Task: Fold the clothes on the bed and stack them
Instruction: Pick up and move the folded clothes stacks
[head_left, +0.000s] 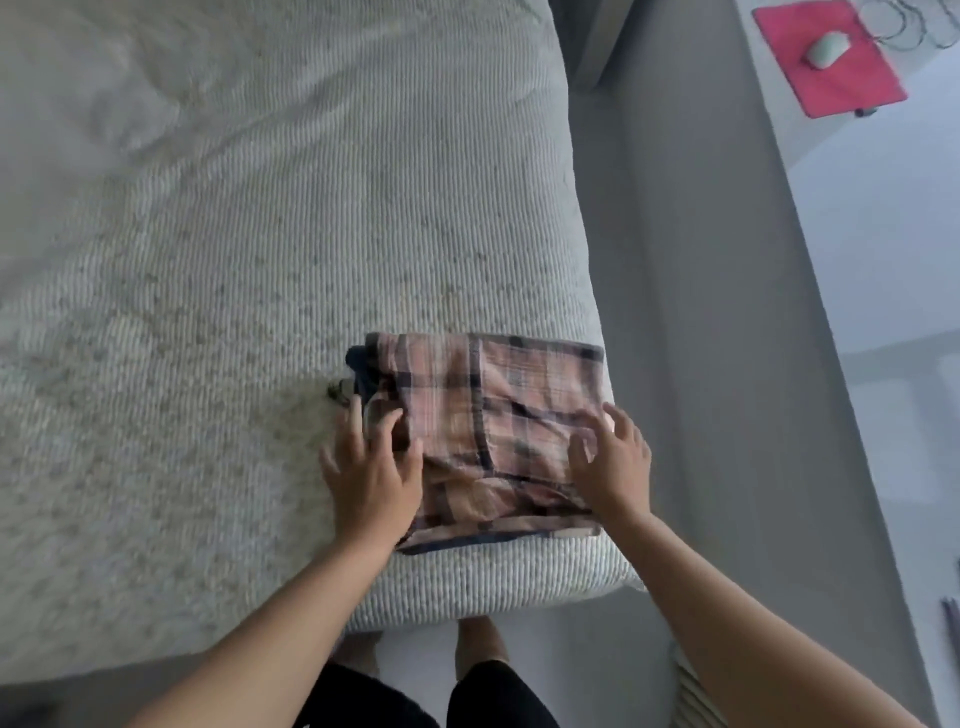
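Bed (249, 249): pale ribbed cover, bare across its left and far parts; the far left is blurred and creased, and no loose garments can be made out there.

Small dark item (338, 391): just off the left edge of the stack, half tucked under; too small and blurred to identify.

Dark garment (363, 371): only a sliver shows at the far left of the stack, beneath the plaid piece; its size and fold are hidden.

Left hand (371, 467): laid flat on the left edge of the plaid garment, fingers (387, 428) spread and released, gripping nothing. Judged to be squaring that side against the layer below.

Plaid garment (493, 436): pink and navy check, folded to a rough rectangle, topmost on the stack, lying at the near right corner of the bed, its right edge at the bed's right edge. Surface wrinkled in the middle; likely being pressed flat. How many pieces lie under it cannot be told.

Right hand (613, 457): palm down on the right part of the plaid garment, fingers open, motion-blurred, holding nothing. Judged to be smoothing.

Worktop (883, 218): well apart at far right, beyond a strip of floor, cut off by the frame; carries a pink mat (826, 57) with a pale mouse (827, 48) on it.
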